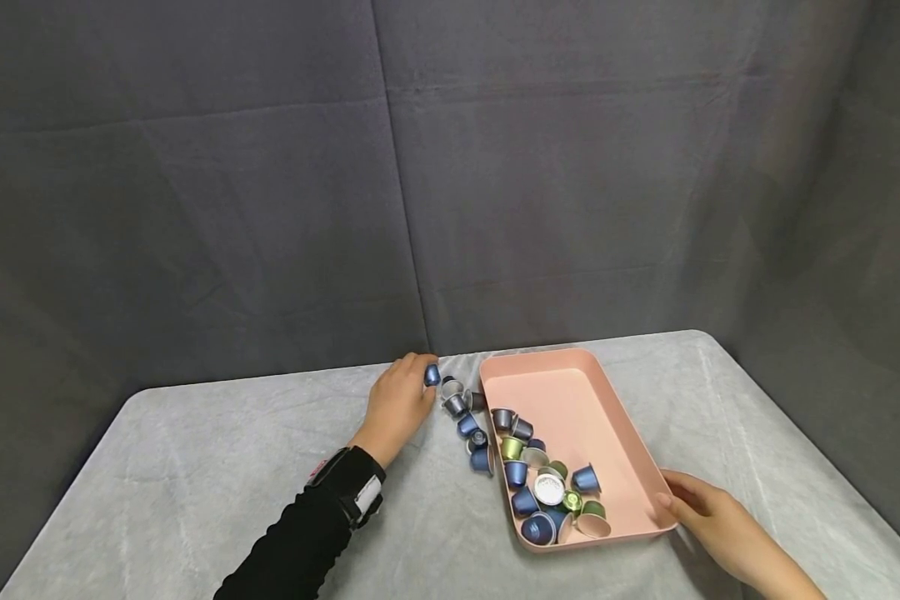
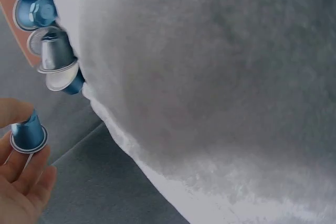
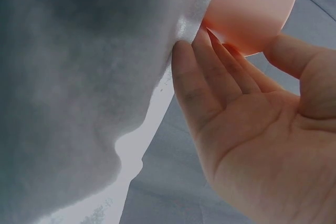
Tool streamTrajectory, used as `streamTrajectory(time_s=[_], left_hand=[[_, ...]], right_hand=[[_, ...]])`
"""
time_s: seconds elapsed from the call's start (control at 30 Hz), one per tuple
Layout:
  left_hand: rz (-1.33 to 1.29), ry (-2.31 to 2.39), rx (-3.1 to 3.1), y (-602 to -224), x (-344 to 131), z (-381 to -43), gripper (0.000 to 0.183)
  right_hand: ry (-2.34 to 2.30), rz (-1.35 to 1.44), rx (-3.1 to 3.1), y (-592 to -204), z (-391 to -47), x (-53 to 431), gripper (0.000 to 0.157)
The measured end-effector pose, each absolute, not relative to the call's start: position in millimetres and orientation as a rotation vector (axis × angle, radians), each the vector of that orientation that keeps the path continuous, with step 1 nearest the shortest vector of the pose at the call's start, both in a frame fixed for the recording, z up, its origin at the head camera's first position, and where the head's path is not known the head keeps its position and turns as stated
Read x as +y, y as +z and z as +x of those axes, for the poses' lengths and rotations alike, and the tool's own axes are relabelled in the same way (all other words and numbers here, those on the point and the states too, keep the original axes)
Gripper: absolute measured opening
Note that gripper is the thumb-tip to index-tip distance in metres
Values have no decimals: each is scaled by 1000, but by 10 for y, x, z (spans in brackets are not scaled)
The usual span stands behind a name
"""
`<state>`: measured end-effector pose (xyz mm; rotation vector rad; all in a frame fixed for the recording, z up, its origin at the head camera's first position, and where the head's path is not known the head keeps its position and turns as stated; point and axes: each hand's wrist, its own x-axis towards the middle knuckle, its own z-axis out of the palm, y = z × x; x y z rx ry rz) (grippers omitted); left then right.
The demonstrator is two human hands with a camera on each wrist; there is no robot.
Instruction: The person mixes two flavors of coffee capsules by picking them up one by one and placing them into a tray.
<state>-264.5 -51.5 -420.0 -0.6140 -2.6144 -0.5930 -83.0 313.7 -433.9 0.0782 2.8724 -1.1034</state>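
A blue coffee capsule [image 1: 432, 375] is pinched between the thumb and fingers of my left hand [image 1: 399, 402], near the far edge of the table. In the left wrist view this capsule [image 2: 28, 134] shows its silvery rim toward the palm side. My right hand [image 1: 708, 521] holds the pink tray [image 1: 570, 392] by its near right corner, thumb on the rim and fingers against the outer side [image 3: 252, 9]. Blue, green and dark capsules [image 1: 516, 473] lie jumbled in the tray's left and near part. Several blue and grey capsules [image 1: 467, 425] lie on the table along the tray's left side.
A pale grey cloth covers the table [image 1: 217, 475]. Dark grey curtains [image 1: 270, 208] hang behind and beside it. The left wrist wears a black band [image 1: 348, 487] over a black sleeve.
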Motion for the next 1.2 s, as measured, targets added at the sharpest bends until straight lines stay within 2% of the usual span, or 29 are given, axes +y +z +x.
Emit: streamTrajectory(time_s=[0.33, 1.2], left_hand=[[-692, -602, -2603, -4163, -473, -2558, 40], [-914, -619, -2624, -4047, -250, -2323, 35]], right_hand=[[-1092, 77, 2899, -4349, -823, 3138, 44], [-1120, 65, 2881, -4348, -823, 3151, 46]])
